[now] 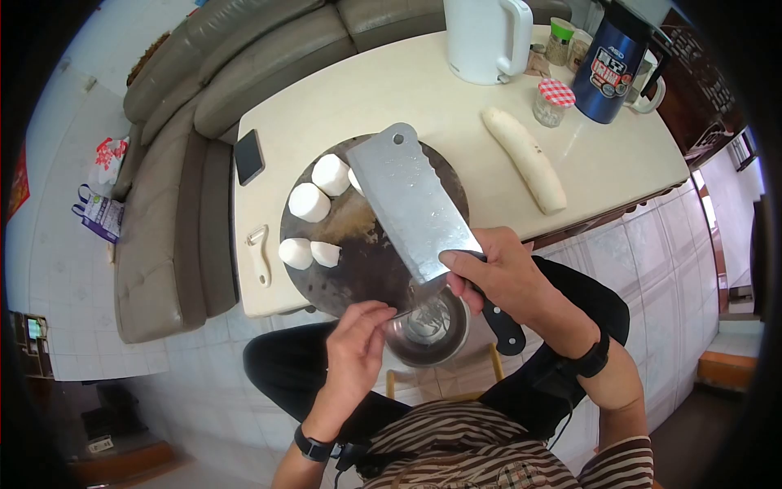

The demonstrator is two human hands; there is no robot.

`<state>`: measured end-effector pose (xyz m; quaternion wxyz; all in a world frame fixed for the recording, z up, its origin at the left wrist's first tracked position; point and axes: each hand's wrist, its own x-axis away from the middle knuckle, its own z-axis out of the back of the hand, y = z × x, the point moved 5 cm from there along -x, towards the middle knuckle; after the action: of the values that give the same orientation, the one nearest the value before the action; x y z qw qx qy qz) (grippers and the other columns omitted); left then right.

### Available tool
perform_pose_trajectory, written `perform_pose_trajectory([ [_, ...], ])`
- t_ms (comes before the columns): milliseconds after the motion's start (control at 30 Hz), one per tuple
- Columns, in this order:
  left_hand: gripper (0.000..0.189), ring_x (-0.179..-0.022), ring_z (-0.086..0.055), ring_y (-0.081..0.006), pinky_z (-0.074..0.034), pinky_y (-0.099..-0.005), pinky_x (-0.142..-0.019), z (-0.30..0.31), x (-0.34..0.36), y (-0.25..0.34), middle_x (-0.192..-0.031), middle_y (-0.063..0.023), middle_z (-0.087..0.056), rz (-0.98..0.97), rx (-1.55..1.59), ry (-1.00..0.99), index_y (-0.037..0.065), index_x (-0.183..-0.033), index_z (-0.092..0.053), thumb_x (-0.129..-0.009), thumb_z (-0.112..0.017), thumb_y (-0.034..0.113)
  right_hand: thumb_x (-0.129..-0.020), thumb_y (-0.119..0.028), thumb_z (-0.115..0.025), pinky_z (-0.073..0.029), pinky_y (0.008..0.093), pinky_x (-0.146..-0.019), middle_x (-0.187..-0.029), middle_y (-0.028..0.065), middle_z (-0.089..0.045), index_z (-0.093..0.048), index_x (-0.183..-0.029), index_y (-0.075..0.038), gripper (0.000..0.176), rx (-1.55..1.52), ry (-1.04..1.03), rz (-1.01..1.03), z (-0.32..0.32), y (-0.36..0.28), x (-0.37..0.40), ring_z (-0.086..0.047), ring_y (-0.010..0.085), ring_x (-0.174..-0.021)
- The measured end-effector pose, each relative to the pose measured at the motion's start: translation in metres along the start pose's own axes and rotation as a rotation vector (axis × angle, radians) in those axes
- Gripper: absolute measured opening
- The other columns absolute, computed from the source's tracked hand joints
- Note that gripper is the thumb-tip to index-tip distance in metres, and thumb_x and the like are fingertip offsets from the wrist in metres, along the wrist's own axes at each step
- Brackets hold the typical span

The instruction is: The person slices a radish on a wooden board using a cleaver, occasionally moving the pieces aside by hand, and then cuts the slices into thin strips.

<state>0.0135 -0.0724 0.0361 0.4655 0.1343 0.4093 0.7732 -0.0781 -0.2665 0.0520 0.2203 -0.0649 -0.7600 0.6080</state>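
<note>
A wide steel cleaver is in my right hand, its blade held flat over the round dark cutting board and its black handle pointing toward me. Thick white peeled chunks lie on the board's left side, one partly hidden behind the blade. Two smaller white pieces sit below them. My left hand is at the board's near edge, fingers bent and close together; whether they pinch anything is too small to tell. Below the board's edge is a metal bowl.
The cream table also holds a long white root, a peeler, a phone, a white kettle, a blue flask and a jar with a checked lid. A grey sofa stands left.
</note>
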Motion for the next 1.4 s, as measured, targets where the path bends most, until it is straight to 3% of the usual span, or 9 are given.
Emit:
perform_pose_trajectory([
  [67,0.020,-0.078,-0.067,-0.0182,-0.053,-0.0275,-0.070,-0.001,-0.003,-0.009,-0.100,-0.0132,-0.068,0.052,0.044,0.049,-0.002,-0.100,-0.069,-0.083,-0.067,-0.011,-0.094,-0.016,-0.058,-0.041,0.0251,-0.046,-0.059,0.0036,-0.057,-0.057,-0.071,0.002,0.029,0.030,0.021,-0.004,0.002,-0.003,0.001,-0.052,0.0089,-0.046],
  [300,0.018,-0.073,-0.066,-0.0183,-0.052,-0.0277,-0.064,-0.012,-0.012,0.000,-0.089,-0.0115,-0.068,0.089,0.020,-0.078,-0.001,-0.102,-0.070,-0.084,-0.073,-0.002,-0.095,-0.016,-0.059,-0.041,0.0243,-0.046,-0.060,0.0035,-0.057,-0.058,-0.074,0.002,0.028,-0.003,0.034,0.020,0.011,-0.008,0.006,-0.052,0.0090,-0.047],
  [367,0.018,-0.078,-0.068,-0.0236,-0.053,-0.0305,-0.068,-0.011,-0.020,0.000,-0.094,-0.0137,-0.068,0.123,0.006,-0.135,-0.002,-0.105,-0.069,-0.086,-0.071,0.000,-0.096,-0.015,-0.059,-0.041,0.0237,-0.046,-0.064,0.0038,-0.059,-0.059,-0.078,0.002,0.025,-0.056,0.100,0.001,0.017,-0.012,0.009,-0.052,0.0091,-0.047],
  [467,0.023,-0.097,-0.066,-0.0365,-0.053,-0.0377,-0.083,-0.007,-0.042,0.006,-0.110,-0.0200,-0.066,-0.097,-0.102,-0.009,-0.002,-0.111,-0.067,-0.088,-0.068,0.001,-0.098,-0.019,-0.061,-0.040,0.0233,-0.046,-0.065,0.0025,-0.058,-0.060,-0.082,-0.001,0.024,-0.102,0.148,0.024,0.027,-0.013,0.012,-0.051,0.0081,-0.048],
  [567,0.026,-0.103,-0.061,-0.0401,-0.051,-0.0422,-0.089,-0.010,-0.064,0.002,-0.114,-0.0217,-0.063,-0.087,-0.168,0.074,-0.003,-0.111,-0.065,-0.086,-0.069,0.001,-0.098,-0.020,-0.061,-0.040,0.0234,-0.046,-0.064,0.0023,-0.058,-0.060,-0.081,-0.001,0.025,-0.079,0.184,0.027,0.036,-0.009,0.014,-0.051,0.0081,-0.048],
  [833,0.038,-0.106,-0.062,-0.0392,-0.052,-0.0439,-0.090,-0.040,-0.094,-0.012,-0.119,-0.0203,-0.063,-0.160,-0.431,0.064,-0.001,-0.116,-0.063,-0.083,-0.076,0.011,-0.098,-0.016,-0.058,-0.041,0.0238,-0.047,-0.066,0.0028,-0.058,-0.059,-0.082,0.001,0.023,-0.046,0.165,0.003,0.046,-0.003,0.023,-0.052,0.0085,-0.049],
  [1200,0.031,-0.099,-0.063,-0.0353,-0.052,-0.0421,-0.083,-0.024,-0.090,-0.013,-0.107,-0.0166,-0.066,-0.124,-0.380,0.023,0.000,-0.108,-0.065,-0.077,-0.065,-0.003,-0.098,-0.010,-0.055,-0.042,0.0225,-0.046,-0.069,0.0044,-0.059,-0.058,-0.087,0.004,0.018,-0.023,0.127,0.016,0.039,-0.001,0.024,-0.051,0.0076,-0.049],
  [1300,0.033,-0.100,-0.063,-0.0345,-0.052,-0.0418,-0.083,-0.015,-0.073,-0.013,-0.106,-0.0143,-0.066,-0.284,-0.388,-0.110,0.000,-0.104,-0.067,-0.071,-0.066,-0.005,-0.096,-0.010,-0.057,-0.044,0.0293,-0.046,-0.065,0.0100,-0.058,-0.058,-0.089,0.005,0.017,0.064,0.103,0.011,0.032,0.002,0.023,-0.052,0.0155,-0.046],
  [1400,0.035,-0.104,-0.063,-0.0339,-0.053,-0.0424,-0.086,-0.002,-0.042,-0.008,-0.107,-0.0133,-0.066,-0.429,-0.453,-0.110,0.000,-0.100,-0.069,-0.066,-0.068,-0.009,-0.090,-0.013,-0.062,-0.045,0.0455,-0.055,-0.066,0.0243,-0.055,-0.057,-0.092,0.003,0.017,0.607,0.122,0.275,0.019,0.013,0.024,-0.058,0.0425,-0.061],
])
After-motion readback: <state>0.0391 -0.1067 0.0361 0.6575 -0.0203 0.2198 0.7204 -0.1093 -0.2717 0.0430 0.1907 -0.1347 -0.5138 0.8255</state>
